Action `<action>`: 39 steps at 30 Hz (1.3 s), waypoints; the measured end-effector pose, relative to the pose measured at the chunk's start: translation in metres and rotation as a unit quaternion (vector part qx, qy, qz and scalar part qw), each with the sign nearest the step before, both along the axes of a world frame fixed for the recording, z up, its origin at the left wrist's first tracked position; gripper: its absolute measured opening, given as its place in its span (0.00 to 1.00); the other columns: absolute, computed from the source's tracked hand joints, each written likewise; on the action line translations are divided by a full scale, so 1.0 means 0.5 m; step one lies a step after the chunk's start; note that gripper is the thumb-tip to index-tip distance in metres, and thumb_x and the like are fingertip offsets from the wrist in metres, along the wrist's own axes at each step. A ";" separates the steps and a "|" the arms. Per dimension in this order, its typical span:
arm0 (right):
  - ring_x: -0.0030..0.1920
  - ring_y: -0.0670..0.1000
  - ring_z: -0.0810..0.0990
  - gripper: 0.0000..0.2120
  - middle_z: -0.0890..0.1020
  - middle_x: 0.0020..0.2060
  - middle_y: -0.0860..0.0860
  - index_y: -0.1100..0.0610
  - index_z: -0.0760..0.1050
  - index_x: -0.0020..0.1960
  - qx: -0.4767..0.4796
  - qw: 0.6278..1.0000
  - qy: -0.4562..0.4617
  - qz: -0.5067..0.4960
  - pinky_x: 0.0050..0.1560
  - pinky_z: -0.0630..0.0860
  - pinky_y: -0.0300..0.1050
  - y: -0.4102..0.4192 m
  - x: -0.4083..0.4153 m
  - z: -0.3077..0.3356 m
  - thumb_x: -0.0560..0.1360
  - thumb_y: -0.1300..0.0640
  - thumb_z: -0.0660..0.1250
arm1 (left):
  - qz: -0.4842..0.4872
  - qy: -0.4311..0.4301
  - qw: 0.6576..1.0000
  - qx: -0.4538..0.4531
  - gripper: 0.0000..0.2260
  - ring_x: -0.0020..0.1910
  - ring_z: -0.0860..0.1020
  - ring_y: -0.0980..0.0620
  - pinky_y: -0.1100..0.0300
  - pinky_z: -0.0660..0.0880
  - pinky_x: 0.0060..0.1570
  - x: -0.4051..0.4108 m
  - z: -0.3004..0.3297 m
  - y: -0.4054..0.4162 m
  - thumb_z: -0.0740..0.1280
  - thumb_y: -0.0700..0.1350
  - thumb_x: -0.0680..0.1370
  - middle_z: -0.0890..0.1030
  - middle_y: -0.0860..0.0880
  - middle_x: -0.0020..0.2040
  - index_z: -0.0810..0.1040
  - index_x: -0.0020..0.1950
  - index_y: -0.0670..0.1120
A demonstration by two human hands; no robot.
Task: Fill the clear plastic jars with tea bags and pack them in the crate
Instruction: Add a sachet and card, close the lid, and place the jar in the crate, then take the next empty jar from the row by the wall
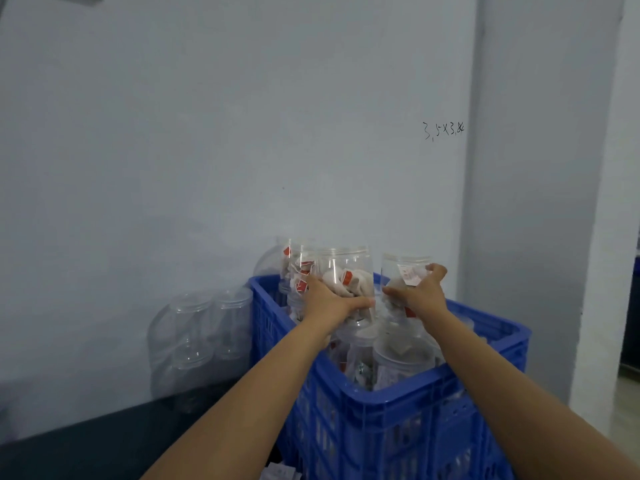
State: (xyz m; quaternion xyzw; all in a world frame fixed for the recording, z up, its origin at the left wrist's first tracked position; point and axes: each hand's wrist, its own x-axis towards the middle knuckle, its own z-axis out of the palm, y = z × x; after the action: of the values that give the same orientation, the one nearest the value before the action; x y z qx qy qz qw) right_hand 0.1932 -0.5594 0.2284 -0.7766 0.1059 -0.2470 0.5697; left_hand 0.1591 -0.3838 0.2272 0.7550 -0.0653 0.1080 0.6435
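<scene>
Blue crate [408, 403] sits in front of me at the right end of the dark counter [86, 441], close to the wall, and both my arms reach over its near rim into it.

My left hand [332, 299] is clamped round the lower body of a filled jar [346, 271]; the fingers wrap its front and the thumb side is hidden behind it. My right hand [420, 291] grips a second jar [403, 268], thumb low on its left side and fingertips high on its right, near the neck. Both jars hold tea bags [349, 284] with red tags.

Both jars lie straight ahead of the hands, above the crate's far half, side by side and nearly touching. Each stands with its long axis close to vertical, mouth up and base down towards the crate floor; the left one leans slightly. I cannot tell whether their mouths carry lids. Each hand is nearest its own jar, so neither needs to cross.

Below them, more filled jars [401, 358] stand packed along the crate's near and right sides. Others stand against its far left corner [298, 261]. I judge the coming move to be a straight lowering, keeping the axes upright so the bases meet a free gap; whether the gap beneath is wide enough for both is hidden by my wrists.

Empty jars [204, 327] are stacked on the counter just left of the crate, against the wall.
</scene>
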 end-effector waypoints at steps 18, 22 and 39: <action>0.66 0.65 0.70 0.47 0.68 0.67 0.64 0.58 0.50 0.75 -0.075 0.997 0.024 0.017 0.63 0.71 0.57 -0.009 -0.001 -0.020 0.67 0.61 0.77 | 0.045 -0.074 0.967 0.241 0.46 0.61 0.74 0.45 0.56 0.74 0.56 0.006 -0.018 -0.048 0.80 0.56 0.62 0.67 0.41 0.66 0.57 0.67 0.40; 0.66 0.63 0.70 0.46 0.65 0.69 0.64 0.58 0.48 0.75 -0.069 0.997 0.039 0.023 0.58 0.72 0.51 -0.006 -0.002 -0.020 0.69 0.68 0.74 | 0.056 -0.071 0.967 0.238 0.45 0.63 0.72 0.44 0.57 0.72 0.56 0.004 -0.019 -0.042 0.79 0.57 0.63 0.66 0.41 0.67 0.57 0.68 0.40; 0.66 0.64 0.68 0.31 0.63 0.71 0.62 0.60 0.53 0.73 0.104 0.994 -0.013 -0.005 0.62 0.71 0.57 0.109 -0.179 -0.004 0.77 0.59 0.65 | 0.035 -0.136 0.979 0.149 0.10 0.48 0.74 0.60 0.71 0.68 0.40 -0.099 -0.031 0.141 0.71 0.44 0.75 0.74 0.59 0.47 0.72 0.51 0.51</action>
State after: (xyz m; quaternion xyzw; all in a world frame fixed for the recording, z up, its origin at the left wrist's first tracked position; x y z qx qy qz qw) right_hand 0.1035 -0.5047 0.2266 -0.7093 0.1272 -0.2474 0.6477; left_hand 0.1098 -0.3134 0.2118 0.8226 -0.1414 0.2213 0.5043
